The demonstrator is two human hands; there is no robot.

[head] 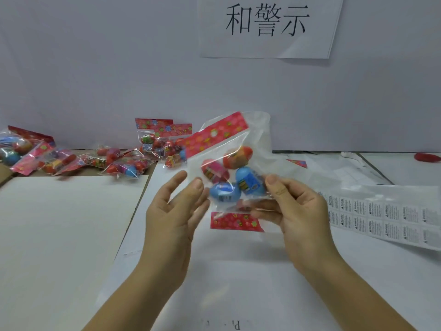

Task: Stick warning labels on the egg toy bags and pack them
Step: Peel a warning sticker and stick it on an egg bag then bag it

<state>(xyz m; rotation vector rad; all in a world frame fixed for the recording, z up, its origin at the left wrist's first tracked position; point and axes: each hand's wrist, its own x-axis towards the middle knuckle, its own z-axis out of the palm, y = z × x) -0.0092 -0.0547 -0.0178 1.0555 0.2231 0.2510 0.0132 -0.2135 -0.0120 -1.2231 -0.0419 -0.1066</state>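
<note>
Egg toy bag (229, 163) is up in the air over the table (238, 278), mid-frame, tilted, with its red flowered header card uppermost. The right hand (300, 211) pinches it at the lower right, thumb on the front film and fingers curled behind. The left hand (171, 216) is spread wide with straight fingers at the bag's left edge and holds nothing; I can't tell whether it is touching or just beside. A second red strip (235, 220) shows at the bag's bottom edge, and I can't tell if it belongs to the same bag.

Handling, as a guess: light, thin crinkly film, slippery, and the plastic eggs inside are loose and will roll and shift the weight. The header card is the stiff part, so it is likely the best place to grip. A flat stretch of film is needed for a label.

The warning label sheet (386, 216) lies flat on the table to the right, near the right hand. The pile of bagged eggs (124, 161) sits back left against the wall, well apart. A pale board (66, 223) lies front left and a small red thing (427, 156) far right. The table is white and smooth, the wall is plain, and a paper sign (267, 25) with printed characters hangs above.
</note>
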